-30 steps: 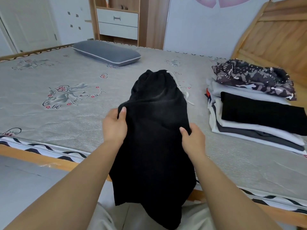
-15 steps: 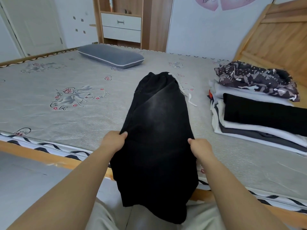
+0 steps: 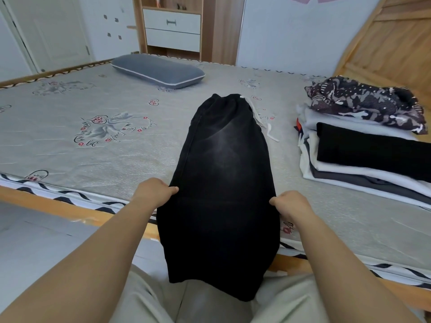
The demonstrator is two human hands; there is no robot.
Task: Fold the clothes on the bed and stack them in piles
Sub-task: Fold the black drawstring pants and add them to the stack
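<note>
A pair of black trousers [image 3: 224, 173] lies lengthwise on the grey bed [image 3: 98, 157], waistband with white drawstring at the far end, legs hanging over the near edge. My left hand [image 3: 155, 193] pinches the trousers' left edge near the bed's front. My right hand [image 3: 290, 205] pinches the right edge at the same height. To the right stands a pile of folded clothes [image 3: 363, 159], white, grey and black, with a crumpled camouflage-print garment [image 3: 366, 103] on top at the back.
A grey pillow [image 3: 158, 71] lies at the far side of the bed. A wooden headboard [image 3: 391, 45] rises at the right. A wooden cabinet with white drawers [image 3: 172, 29] stands behind the bed. The bed's wooden rail [image 3: 70, 209] runs along the front.
Both hands have drawn the trousers down and toward me, from lifted above the bed to laid flat on it. The cloth is now stretched smooth.
</note>
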